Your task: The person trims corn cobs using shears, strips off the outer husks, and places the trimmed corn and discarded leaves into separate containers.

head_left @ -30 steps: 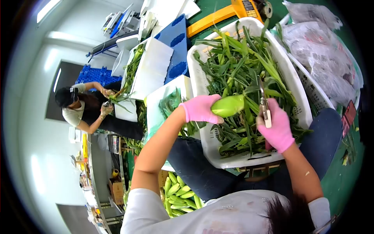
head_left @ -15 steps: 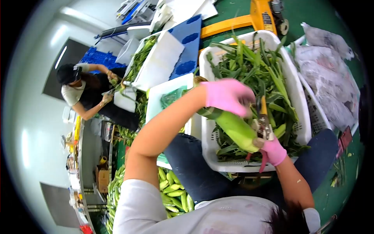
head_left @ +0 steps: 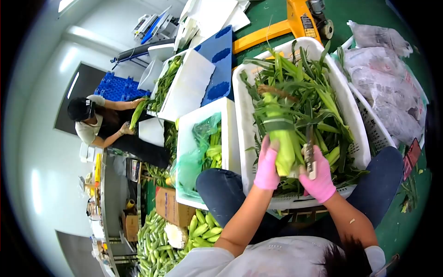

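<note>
One big white basket (head_left: pixel 245 143) is standing in front of me, its stiff, perforated plastic walls rounding at the corners and brimming with long, ribbon-like green leaves (head_left: pixel 318 90). A blocky foam box (head_left: pixel 230 143) is sitting close by on my left, matte and thick-walled, with crinkled green film (head_left: pixel 191 161) draping inside. Over the part of the basket nearest me, I am holding a corn ear (head_left: pixel 282 143), plump and tapering, its pale green husk looking smooth. I am judging it modestly heavy, firm at the core and hardly fragile, though the outer leaves are probably bending and tearing easily. The husk is likely feeling a little slippery, so the thick, pale body is offering a surer hold than the floppy leaf end. Blur is softening that far end, so I am not certain whether the dark band is wrapping the ear or only crossing it. My left hand (head_left: pixel 266 166), in a pink glove, is clasping the ear's side; my right hand (head_left: pixel 319 181), gloved too, is gripping hard, narrow metal pruners (head_left: pixel 307 151) just beside it.
</note>
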`<state>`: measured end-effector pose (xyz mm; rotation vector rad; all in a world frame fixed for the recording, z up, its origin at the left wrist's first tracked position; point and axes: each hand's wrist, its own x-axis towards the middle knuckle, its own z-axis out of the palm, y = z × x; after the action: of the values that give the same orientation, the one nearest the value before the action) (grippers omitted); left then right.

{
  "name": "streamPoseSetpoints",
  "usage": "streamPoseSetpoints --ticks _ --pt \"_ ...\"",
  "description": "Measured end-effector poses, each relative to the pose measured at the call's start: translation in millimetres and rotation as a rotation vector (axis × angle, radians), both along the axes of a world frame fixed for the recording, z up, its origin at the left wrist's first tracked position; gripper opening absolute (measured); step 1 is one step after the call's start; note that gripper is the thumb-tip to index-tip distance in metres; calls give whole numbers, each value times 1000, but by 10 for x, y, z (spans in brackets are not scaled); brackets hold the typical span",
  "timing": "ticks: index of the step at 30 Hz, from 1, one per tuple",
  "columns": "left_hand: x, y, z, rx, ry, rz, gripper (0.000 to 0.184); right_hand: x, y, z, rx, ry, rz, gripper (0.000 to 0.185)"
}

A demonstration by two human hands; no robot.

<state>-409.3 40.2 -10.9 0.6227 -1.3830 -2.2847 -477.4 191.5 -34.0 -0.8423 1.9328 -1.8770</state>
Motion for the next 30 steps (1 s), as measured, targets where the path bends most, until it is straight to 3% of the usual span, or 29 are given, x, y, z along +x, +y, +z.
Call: streamPoseSetpoints --ticks 1,3,4,5,7,8,9,10,11,13,15,17,21,22,23,25,26,29,30 --pt "41 -122 -168 351 -26 9 64 -9 -42 -59 -89 125 -114 43" --pt "103 -203 -273 825 205 -102 67 -128 15 -14 -159 -400 -187 42" --pt "64 -169 -252 1011 379 -292 72 -268 87 52 -110 -504 -229 43" --pt "82 -159 -242 977 413 -329 74 -430 170 109 -58 -611 -271 43" --pt "107 -137 -237 892 352 -261 69 -734 298 95 335 152 -365 45" --pt "86 -177 -311 971 418 -286 67 -764 354 366 625 133 -308 50" --pt "67 -214 -377 1050 486 -309 66 -763 371 292 623 214 -331 51" --pt "89 -216 -432 1109 414 -98 65 -758 387 153 619 291 -354 52" --pt "87 -212 -432 1147 457 -102 65 -730 356 167 613 366 -378 53" --pt "44 -193 -449 1226 546 -125 65 -621 301 271 381 273 -263 60" --pt "65 -183 -327 945 251 -244 65 -469 219 356 184 272 -227 63" --pt "145 -32 -174 282 -254 -127 65 -395 201 435 202 333 -229 61" --pt "268 -25 25 -162 -313 -130 68 -408 231 438 325 339 -42 59" --pt "273 -5 86 -285 -329 -84 65 -406 221 444 332 231 44 59" --pt "284 -13 106 -422 -367 -80 66 -391 229 432 446 199 131 75" --pt "335 -12 112 -694 -441 -79 70 -334 202 414 405 70 192 80" --pt "374 -10 96 -722 -423 -97 74 -333 188 350 392 -185 245 86" --pt "460 -22 177 -1306 -527 -152 80 -371 159 230 191 -239 321 82" --pt "463 -37 314 -1334 -561 -210 85 -361 167 165 176 -143 279 82"
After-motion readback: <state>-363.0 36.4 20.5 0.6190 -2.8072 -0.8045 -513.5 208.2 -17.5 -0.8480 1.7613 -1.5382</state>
